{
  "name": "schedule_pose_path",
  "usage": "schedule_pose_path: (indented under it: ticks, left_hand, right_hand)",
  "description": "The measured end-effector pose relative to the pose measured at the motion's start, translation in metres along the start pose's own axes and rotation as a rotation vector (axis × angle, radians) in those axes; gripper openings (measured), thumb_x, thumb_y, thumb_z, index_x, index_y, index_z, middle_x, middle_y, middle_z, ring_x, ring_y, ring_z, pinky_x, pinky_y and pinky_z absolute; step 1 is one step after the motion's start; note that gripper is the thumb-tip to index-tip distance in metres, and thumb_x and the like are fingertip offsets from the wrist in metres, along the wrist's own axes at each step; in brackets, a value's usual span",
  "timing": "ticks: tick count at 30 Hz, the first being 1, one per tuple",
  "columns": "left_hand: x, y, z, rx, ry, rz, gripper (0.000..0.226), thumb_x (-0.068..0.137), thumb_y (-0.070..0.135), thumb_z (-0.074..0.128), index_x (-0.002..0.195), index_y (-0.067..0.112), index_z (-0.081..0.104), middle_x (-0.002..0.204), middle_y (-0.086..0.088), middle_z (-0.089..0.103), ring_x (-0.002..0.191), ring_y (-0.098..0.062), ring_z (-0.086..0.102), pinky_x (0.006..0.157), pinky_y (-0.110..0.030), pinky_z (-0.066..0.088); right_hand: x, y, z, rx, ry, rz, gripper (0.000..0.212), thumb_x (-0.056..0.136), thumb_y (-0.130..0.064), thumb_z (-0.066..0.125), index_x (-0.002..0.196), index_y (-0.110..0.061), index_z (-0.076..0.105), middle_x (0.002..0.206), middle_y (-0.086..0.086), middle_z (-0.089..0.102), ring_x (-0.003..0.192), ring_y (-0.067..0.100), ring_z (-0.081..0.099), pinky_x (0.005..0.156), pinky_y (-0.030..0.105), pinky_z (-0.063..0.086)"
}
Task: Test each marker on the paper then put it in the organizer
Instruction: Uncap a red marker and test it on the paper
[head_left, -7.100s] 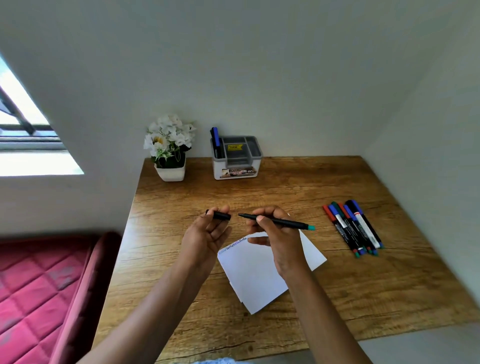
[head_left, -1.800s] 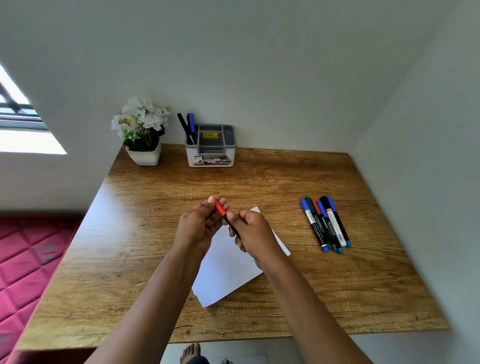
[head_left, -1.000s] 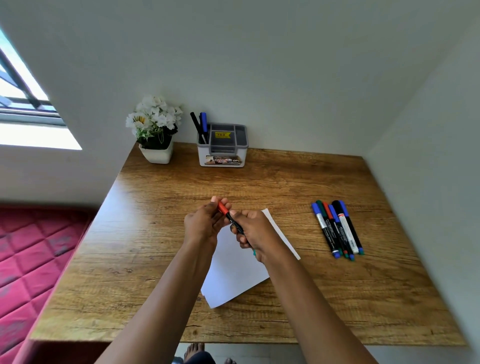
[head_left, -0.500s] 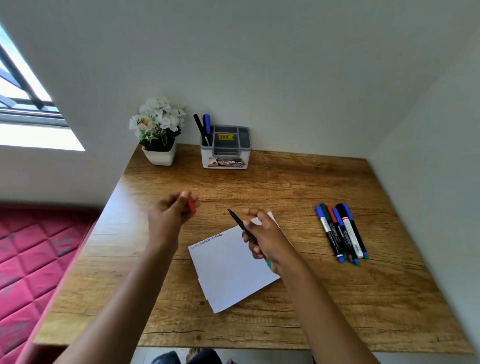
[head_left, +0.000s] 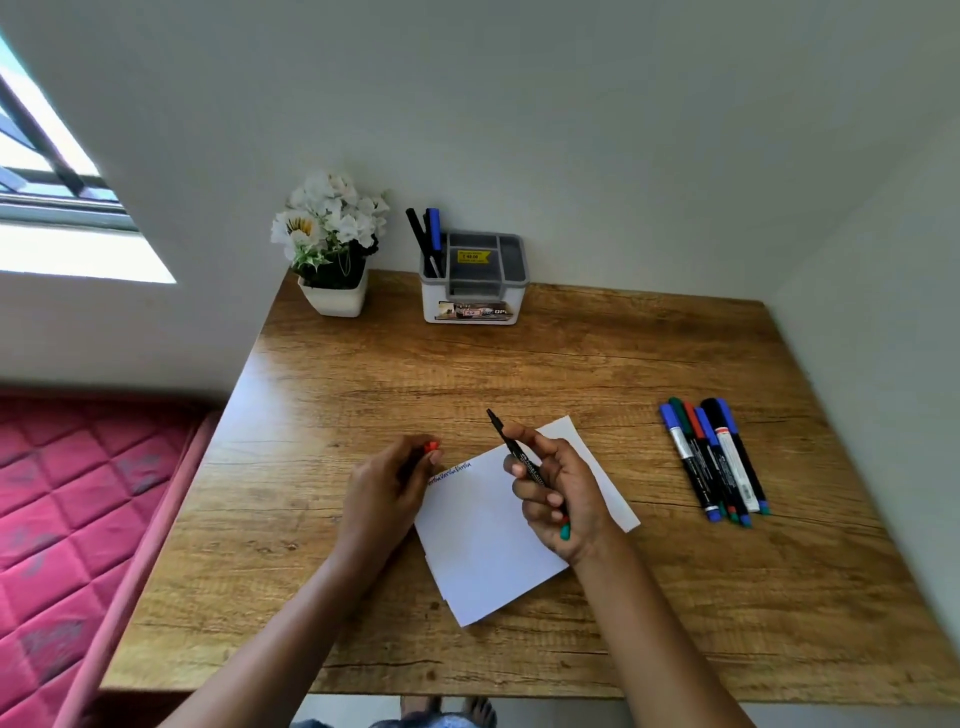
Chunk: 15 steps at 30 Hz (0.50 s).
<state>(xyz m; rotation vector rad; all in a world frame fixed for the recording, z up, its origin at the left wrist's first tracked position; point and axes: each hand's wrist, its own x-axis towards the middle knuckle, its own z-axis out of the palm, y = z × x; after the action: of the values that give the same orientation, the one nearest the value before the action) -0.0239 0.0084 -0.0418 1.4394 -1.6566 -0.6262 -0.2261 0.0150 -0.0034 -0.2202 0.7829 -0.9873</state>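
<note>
While your left hand (head_left: 387, 488) curls round the red cap (head_left: 431, 447), only the cap's end shows. Your right hand (head_left: 558, 493) grips the uncapped marker (head_left: 519, 457) over the white paper (head_left: 483, 545), fingers hiding most of its barrel. Scribbles (head_left: 451, 472) on the paper are too small to read. More markers (head_left: 714, 462) lie right on the grained wooden table (head_left: 519, 374); the boxy plastic organizer (head_left: 475, 293) stands by the wall, beside a plant (head_left: 332, 260).

This is a home: a wooden desk (head_left: 571, 374) with an organizer (head_left: 475, 306) and flower pot (head_left: 335, 300) stands beside a mattress (head_left: 78, 519) (red, quilted).
</note>
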Motion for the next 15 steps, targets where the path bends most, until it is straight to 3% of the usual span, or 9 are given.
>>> schedule_pose_path:
  ticks: [2,9,15]
  left_hand:
    - [0.000,0.000,0.000,0.003,-0.014,0.002,0.016,0.088,0.026,0.066,0.102,0.020,0.069,0.085,0.019,0.067,0.079,0.013,0.061,0.060,-0.009,0.046]
    - [0.001,-0.003,-0.002,-0.025,-0.062,0.004,0.018,0.089,0.031,0.065,0.104,0.023,0.067,0.091,0.015,0.070,0.081,0.003,0.065,0.065,-0.028,0.055]
    - [0.000,-0.003,-0.004,-0.052,-0.071,-0.028,0.017,0.088,0.031,0.063,0.103,0.025,0.067,0.088,0.017,0.069,0.079,0.006,0.063,0.063,-0.026,0.053]
  right_hand:
    - [0.003,0.002,0.002,0.074,0.016,-0.009,0.033,0.089,-0.028,0.043,0.107,-0.010,0.063,0.067,0.005,0.048,0.030,0.002,0.028,0.026,0.011,0.021]
    - [0.010,0.001,0.015,0.222,0.041,-0.018,0.043,0.098,-0.040,0.036,0.111,-0.008,0.062,0.069,0.007,0.053,0.032,0.004,0.039,0.028,0.010,0.034]
    - [0.006,0.002,0.016,0.226,-0.071,0.021,0.061,0.098,-0.048,0.031,0.109,0.000,0.068,0.087,0.017,0.071,0.060,0.016,0.070,0.047,0.021,0.057]
